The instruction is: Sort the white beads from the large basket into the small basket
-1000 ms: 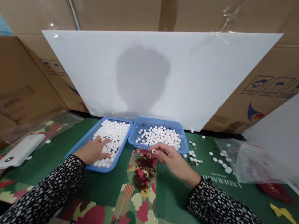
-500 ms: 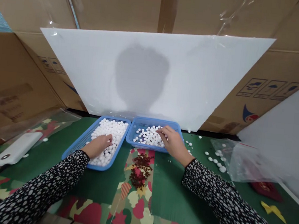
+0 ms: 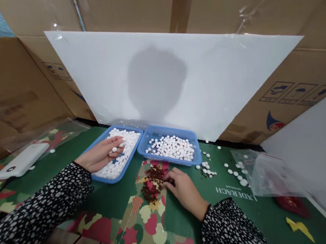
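My left hand (image 3: 103, 153) is over the left blue basket (image 3: 123, 177), palm turned up, its fingers curled around a few small white balls (image 3: 114, 149). More white balls (image 3: 127, 143) fill that basket. Beside it, the right blue basket (image 3: 170, 160) holds a looser layer of white balls (image 3: 174, 147). My right hand (image 3: 184, 189) is low at the right edge of a pile of small reddish-brown bits (image 3: 152, 187). Its thumb and fingertips are drawn together there; whatever they pinch is too small to name.
Loose white balls (image 3: 206, 169) lie right of the baskets. Further right are a clear plastic bag (image 3: 270, 178), a dark red packet (image 3: 292, 205) and yellow scraps (image 3: 300, 228). A white corded device (image 3: 23, 161) lies at left. A white board (image 3: 207, 84) and cardboard (image 3: 128, 6) stand behind.
My right hand has left the right basket and come down toward me to the reddish-brown pile. My left hand has lifted from the balls and turned palm up with a few in it.
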{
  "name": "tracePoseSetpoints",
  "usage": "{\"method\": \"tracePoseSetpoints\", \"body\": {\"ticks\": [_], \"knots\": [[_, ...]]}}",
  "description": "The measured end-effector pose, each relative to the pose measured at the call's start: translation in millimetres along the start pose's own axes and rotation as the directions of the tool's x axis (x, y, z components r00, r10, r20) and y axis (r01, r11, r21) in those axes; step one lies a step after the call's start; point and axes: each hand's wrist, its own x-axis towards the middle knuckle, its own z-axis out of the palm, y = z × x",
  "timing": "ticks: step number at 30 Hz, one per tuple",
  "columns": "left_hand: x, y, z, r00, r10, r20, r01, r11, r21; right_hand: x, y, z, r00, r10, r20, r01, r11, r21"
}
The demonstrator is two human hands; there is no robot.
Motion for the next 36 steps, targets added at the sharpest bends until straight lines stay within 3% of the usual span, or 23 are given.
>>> {"method": "tracePoseSetpoints", "body": {"ticks": [6,9,11,14,18,20,26,36], "knots": [[1,-32,66.9,0.980,0.003,0.201,0.001,1.000,-0.018,-5,5,-2,0.998,-0.058,0.000,0.058,0.998,-0.014],[8,-55,86.0,0.962,-0.039,0.268,0.030,0.999,0.038,-6,11,-11,0.999,-0.014,-0.045,0.025,0.970,0.242],[11,-68,93.4,0.952,-0.061,0.299,0.037,0.996,0.085,-5,13,-18,0.997,0.056,-0.058,-0.021,0.873,0.488],[15,-81,98.9,0.938,-0.086,0.337,0.030,0.986,0.165,-3,12,-27,0.987,0.140,-0.076,-0.042,0.694,0.719],[17,-92,100.0,0.936,-0.100,0.339,0.025,0.976,0.218,-3,4,-33,0.976,0.182,-0.115,-0.020,0.608,0.793],[18,-96,99.7,0.937,-0.104,0.332,0.036,0.978,0.205,-3,1,-33,0.975,0.187,-0.120,-0.022,0.619,0.785],[17,-99,102.0,0.935,-0.095,0.342,0.031,0.982,0.187,-3,0,-30,0.964,0.134,-0.230,0.044,0.772,0.634],[16,-100,98.4,0.933,-0.060,0.355,-0.039,0.963,0.265,-5,-4,-24,0.967,0.181,-0.177,-0.009,0.724,0.690]]}}
